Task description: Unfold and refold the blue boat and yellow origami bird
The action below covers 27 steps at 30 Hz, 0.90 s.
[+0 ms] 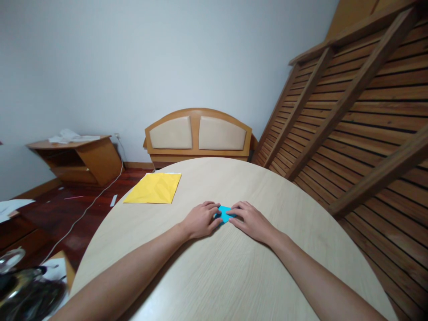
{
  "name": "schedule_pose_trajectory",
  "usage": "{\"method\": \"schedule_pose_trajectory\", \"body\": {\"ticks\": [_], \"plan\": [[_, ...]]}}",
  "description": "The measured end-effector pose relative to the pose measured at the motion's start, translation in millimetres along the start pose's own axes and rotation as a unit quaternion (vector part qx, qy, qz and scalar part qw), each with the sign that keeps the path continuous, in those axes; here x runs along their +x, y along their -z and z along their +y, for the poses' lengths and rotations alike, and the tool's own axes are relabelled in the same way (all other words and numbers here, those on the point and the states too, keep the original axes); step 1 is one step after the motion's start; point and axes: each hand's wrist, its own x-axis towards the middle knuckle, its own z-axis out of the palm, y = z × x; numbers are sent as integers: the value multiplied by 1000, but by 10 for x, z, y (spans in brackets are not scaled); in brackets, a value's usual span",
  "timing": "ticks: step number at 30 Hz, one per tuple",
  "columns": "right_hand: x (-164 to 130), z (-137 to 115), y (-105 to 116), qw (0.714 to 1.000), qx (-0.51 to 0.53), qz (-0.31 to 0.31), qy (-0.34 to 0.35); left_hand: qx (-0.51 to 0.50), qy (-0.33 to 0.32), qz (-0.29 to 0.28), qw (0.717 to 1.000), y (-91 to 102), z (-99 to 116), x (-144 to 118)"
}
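A small piece of bright blue paper [224, 215] lies on the round wood-grain table [214, 272], between my two hands. It looks folded, though fingers cover its sides. My left hand [201, 219] grips its left side, thumb at the near edge and fingers curled over the far one. On the opposite side, my right hand [251, 220] holds the paper with thumb and fingertips. Both wrists rest low over the tabletop.
A flat yellow paper packet [154, 188] lies at the table's far left edge. Beyond stands a padded headboard [197, 133]. Slatted wooden bed frames [334, 111] lean at the right. A low cabinet [80, 160] and a white cable [85, 211] are at the left.
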Motion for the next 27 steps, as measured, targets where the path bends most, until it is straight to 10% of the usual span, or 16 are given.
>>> {"method": "schedule_pose_trajectory", "body": {"ticks": [27], "plan": [[57,-158,-22,995,-94,3,19,11,25,2,1000,-26,18,10]]}}
